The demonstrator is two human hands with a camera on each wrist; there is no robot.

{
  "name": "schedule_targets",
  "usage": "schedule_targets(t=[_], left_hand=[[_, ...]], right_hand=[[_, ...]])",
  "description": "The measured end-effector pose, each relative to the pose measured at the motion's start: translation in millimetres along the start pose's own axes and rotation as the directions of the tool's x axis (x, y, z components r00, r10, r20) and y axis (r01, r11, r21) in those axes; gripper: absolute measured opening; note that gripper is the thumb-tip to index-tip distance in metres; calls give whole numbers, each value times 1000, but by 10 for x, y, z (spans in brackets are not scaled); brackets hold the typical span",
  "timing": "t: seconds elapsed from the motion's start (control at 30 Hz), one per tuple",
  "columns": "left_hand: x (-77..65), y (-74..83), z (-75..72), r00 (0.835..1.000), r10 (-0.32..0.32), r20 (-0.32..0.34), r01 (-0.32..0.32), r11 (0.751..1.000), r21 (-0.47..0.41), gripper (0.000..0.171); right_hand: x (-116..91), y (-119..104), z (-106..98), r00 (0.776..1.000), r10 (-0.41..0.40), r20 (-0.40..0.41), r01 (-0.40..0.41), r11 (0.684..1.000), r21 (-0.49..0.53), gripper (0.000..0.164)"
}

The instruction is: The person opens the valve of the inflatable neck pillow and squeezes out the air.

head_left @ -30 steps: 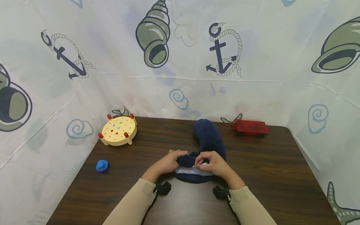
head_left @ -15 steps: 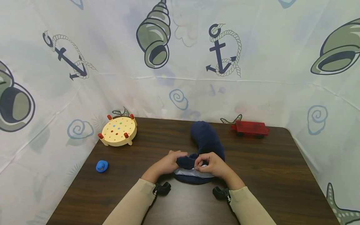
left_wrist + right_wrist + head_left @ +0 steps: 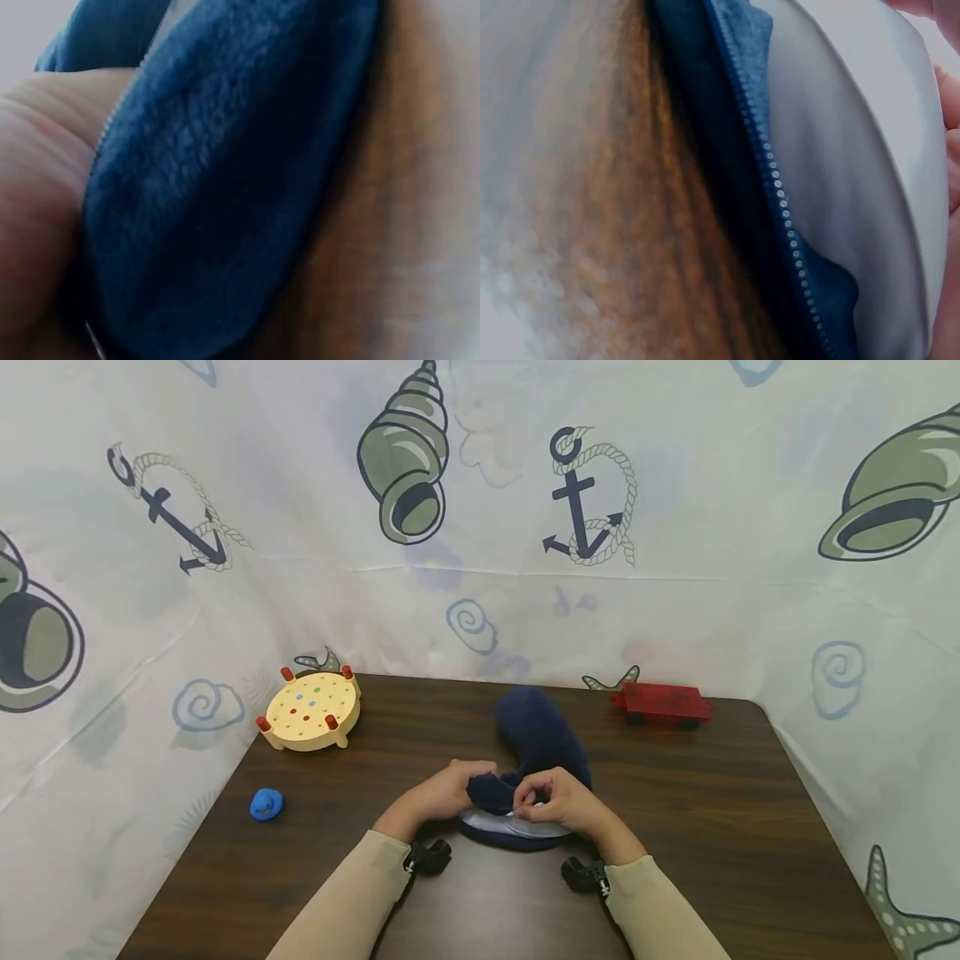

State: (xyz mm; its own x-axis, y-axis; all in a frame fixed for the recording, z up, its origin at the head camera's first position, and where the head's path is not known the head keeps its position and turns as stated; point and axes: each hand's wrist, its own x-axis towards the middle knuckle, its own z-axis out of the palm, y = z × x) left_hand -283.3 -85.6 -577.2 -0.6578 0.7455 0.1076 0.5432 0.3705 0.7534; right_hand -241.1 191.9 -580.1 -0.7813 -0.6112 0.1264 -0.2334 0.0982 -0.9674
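Note:
A navy plush neck pillow (image 3: 543, 735) lies curved on the table, its zipped cover parted along the near side. Through the gap shows a white inner cushion (image 3: 504, 823). My left hand (image 3: 442, 792) grips the folded navy cover at its left part; in the left wrist view the fabric (image 3: 217, 157) fills the middle beside the hand (image 3: 41, 202). With thumb and fingers brought together, my right hand (image 3: 566, 803) pinches the pillow at the opening's edge. The right wrist view shows the zipper teeth (image 3: 784, 206) beside the white inner; the fingers (image 3: 951, 97) are partly out of frame.
A yellow round toy stool (image 3: 311, 710) with red pegs lies at the back left, legs up. Nearer on the left sits a blue rubber duck (image 3: 266, 804). A red toy wagon (image 3: 662, 703) stands at the back right. A patterned sheet (image 3: 495, 527) hangs behind the table (image 3: 720, 843).
The pillow's far end has swung slightly left and a little nearer. Both hands keep their hold on it, and the head view has shifted slightly.

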Motion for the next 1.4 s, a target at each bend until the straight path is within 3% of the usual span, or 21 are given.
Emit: schedule_targets(t=[0.07, 0.23, 0.37, 0.47, 0.57, 0.7, 0.83, 0.93, 1.17, 1.27, 1.4], left_hand=[[-5, -14, -37, 999, -30, 20, 31, 998, -50, 29], [28, -1, -78, 994, -82, 70, 84, 996, -33, 103], [111, 71, -72, 992, -102, 74, 98, 993, 61, 122], [149, 135, -79, 989, -134, 65, 123, 981, 150, 127], [167, 174, -87, 987, -156, 47, 140, 960, 241, 116], [215, 177, -103, 994, -106, 38, 85, 925, 371, 80], [291, 152, -108, 995, -64, 79, 26, 915, 403, 51], [347, 156, -110, 992, -94, 85, 57, 930, 362, 62], [382, 201, -101, 983, -182, 11, 167, 924, 343, 131], [339, 207, -90, 983, -182, -14, 175, 920, 351, 136], [255, 239, -70, 983, -178, -48, 184, 917, 354, 124]], right_hand=[[20, 16, 25, 1000, 8, 10, -8, 1000, 5, 9], [-16, 49, 63, 999, 41, 24, -41, 999, 3, 6], [-83, 67, 53, 999, 39, 18, -39, 999, 9, 5], [-102, 76, 45, 999, 26, 26, -27, 999, 29, 5], [-106, 86, 43, 999, 19, 41, -21, 999, 49, 5], [-107, 87, 40, 999, 13, 51, -17, 997, 71, 5], [-115, 71, 28, 998, 13, 63, -19, 996, 92, 5], [-122, 60, 12, 998, 8, 58, -13, 996, 91, 6], [-105, 53, -26, 999, 0, 44, -3, 997, 74, 5], [-85, 45, -33, 999, -4, 45, 1, 998, 65, 5], [-65, 26, -35, 998, -3, 56, -1, 997, 71, 6]])
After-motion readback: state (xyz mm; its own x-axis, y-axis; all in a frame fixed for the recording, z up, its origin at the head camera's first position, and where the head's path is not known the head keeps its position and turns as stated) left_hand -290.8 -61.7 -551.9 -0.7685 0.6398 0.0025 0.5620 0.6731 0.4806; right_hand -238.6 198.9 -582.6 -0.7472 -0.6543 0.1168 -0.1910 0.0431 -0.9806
